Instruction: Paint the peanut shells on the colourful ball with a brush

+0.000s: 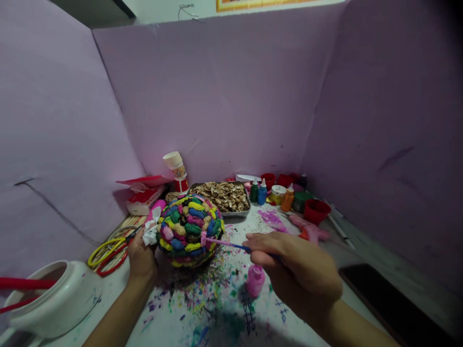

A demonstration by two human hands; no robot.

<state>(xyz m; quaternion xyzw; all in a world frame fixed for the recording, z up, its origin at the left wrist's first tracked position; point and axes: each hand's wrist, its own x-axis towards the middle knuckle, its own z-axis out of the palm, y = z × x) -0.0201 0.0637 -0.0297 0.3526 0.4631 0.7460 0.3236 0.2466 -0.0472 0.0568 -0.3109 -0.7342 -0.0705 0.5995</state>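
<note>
A round ball [193, 225] covered in peanut shells, painted blue, green, yellow, pink and black, stands over the paint-spattered table. My left hand [141, 255] grips its left side, a crumpled white tissue [151, 231] between hand and ball; some fingers are hidden. In my right hand [292, 265] is a thin paintbrush [226, 243], held by its blue handle. The brush's pink tip touches a pink shell on the ball's front. Below the brush stands an uncapped bottle of pink paint [255, 281].
Behind the ball lies a metal tray [237, 213] of peanut shells. Paint bottles [262, 192], red cups [317, 211] and a pink glue gun [307, 229] are to the right. Scissors [108, 253] and a white pot [61, 299] sit left; a phone [390, 301] lies right.
</note>
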